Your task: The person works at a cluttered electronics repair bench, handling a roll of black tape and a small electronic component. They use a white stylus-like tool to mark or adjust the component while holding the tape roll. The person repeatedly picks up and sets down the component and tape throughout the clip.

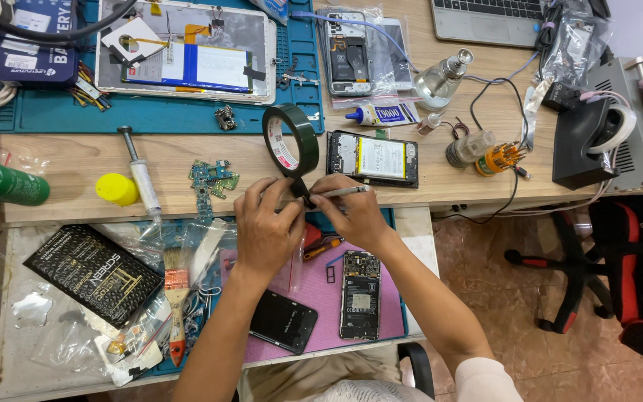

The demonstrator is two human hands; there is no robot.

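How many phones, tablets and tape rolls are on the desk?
Opened phones, backs off: 3, one near the tape roll, one in a clear bag, one on the pink mat
Closed black phone: 1
Opened tablet: 1
Tape rolls: 2, dark green and white
Total: 7

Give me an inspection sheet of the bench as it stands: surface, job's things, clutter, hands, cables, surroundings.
Surface: wooden bench with a blue mat; pull-out tray with a pink mat below.
Job's things: roll of dark tape standing on edge, its loose end pinched at the hands; slim silver tool.
Clutter: opened tablet, opened phones, green circuit board, syringe, brush, glue tube, glass dispenser bottle.
Hands: left hand on the tape end; right hand holds the silver tool.
Cables: black lead looping off the bench edge.
Surroundings: tiled floor, red and black chair.
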